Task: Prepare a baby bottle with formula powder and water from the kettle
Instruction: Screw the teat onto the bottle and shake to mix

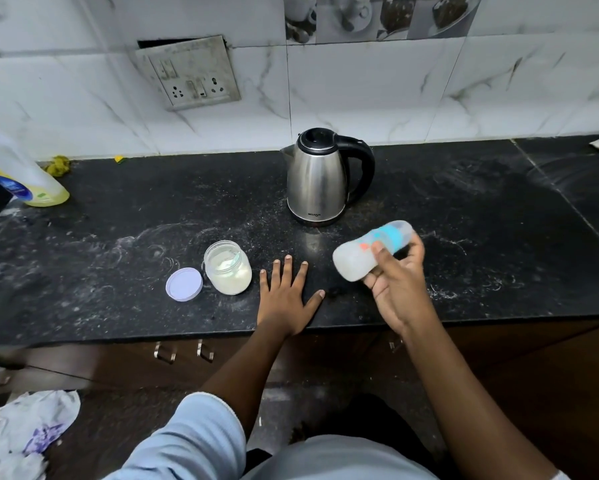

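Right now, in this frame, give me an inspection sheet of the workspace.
Surface: black stone counter, streaked with whitish smears.
Job's things: steel kettle upright at back, lid shut; baby bottle tilted in the air, blurred; formula jar open, powder inside; its lilac lid flat beside it.
Clutter: plastic bottle of yellow liquid and yellow scrubber at far left.
Hands: left hand flat on counter, fingers spread; right hand grips the baby bottle.
Cables: nothing seen.
Surroundings: marble-tiled wall, socket panel, drawer handles below, crumpled cloth on floor.

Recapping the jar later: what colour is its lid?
The round plastic lid is pale lilac; head view.
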Demonstrator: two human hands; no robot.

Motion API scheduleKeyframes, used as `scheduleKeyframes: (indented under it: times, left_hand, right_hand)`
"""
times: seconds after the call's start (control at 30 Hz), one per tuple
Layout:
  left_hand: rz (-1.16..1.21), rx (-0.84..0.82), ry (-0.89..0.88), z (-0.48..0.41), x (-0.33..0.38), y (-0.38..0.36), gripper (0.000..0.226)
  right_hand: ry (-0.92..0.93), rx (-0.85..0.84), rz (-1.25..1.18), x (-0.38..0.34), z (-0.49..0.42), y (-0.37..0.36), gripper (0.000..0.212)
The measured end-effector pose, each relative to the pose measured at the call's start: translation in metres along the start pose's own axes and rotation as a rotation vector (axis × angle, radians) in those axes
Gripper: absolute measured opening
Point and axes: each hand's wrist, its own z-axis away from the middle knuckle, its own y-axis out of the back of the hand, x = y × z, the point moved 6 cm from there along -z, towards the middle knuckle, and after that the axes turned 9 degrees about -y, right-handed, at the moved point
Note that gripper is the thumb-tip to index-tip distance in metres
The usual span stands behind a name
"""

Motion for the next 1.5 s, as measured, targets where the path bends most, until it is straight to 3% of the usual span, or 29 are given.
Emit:
scheduleKeyframes:
  times: [0.1,0.27,0.33,0.43,0.5,0.57,0.73,0.97,1.03,1.17,1.37,1.43,1.5]
  left_hand:
    - [0.005,0.007,-0.001,0.0,0.0,-0.001,0.087]
    - [-0.037,-0.027,-0.01,-0.001,0.0,-0.001,0.095]
    - [-0.033,-0.026,-0.008,-0.001,-0.001,0.0,0.095]
    - [0.0,-0.005,0.005,-0.001,-0.001,0.0,0.088]
    - [0.006,-0.001,0.006,0.0,0.0,-0.001,0.086]
    - [0.001,-0.004,0.004,0.0,0.001,0.0,0.085]
    - [-0.061,-0.063,-0.02,-0.001,0.001,0.001,0.088]
    - [0.008,-0.005,0.003,0.0,0.001,0.001,0.084]
    - [0.005,-0.007,0.004,0.0,0.0,0.0,0.085]
    - [-0.028,-0.027,-0.008,-0.001,0.001,0.0,0.089]
    - [-0.001,-0.012,0.005,-0.001,0.0,-0.001,0.086]
    - [-0.001,-0.014,0.002,0.0,0.0,0.0,0.086]
    - [-0.017,-0.023,-0.007,0.0,0.001,0.0,0.087]
  right_hand:
    - [0.05,0.06,-0.014,-0.007,-0.005,0.008,0.068]
    - [-0.171,-0.299,0.426,0.007,0.002,-0.003,0.086]
    - [-0.154,-0.256,0.328,0.008,0.002,-0.004,0.085]
    - [-0.042,-0.031,0.02,0.003,-0.001,0.002,0.072]
    - [-0.001,0.044,-0.059,0.001,-0.003,0.007,0.067]
    - [-0.026,0.019,0.005,0.0,-0.002,0.005,0.066]
    - [-0.262,-0.333,0.348,0.016,0.009,-0.01,0.086]
    - [-0.053,0.027,0.026,0.002,-0.003,0.0,0.068]
    - [-0.076,-0.005,0.082,0.0,-0.004,0.001,0.07]
    - [-0.212,-0.224,0.315,0.007,0.001,-0.004,0.082]
    - [-0.02,0.028,0.001,-0.004,-0.005,0.004,0.072]
    - [-0.04,0.01,0.052,-0.002,-0.004,0.005,0.069]
    - [-0.144,-0.116,0.199,0.006,0.001,0.001,0.073]
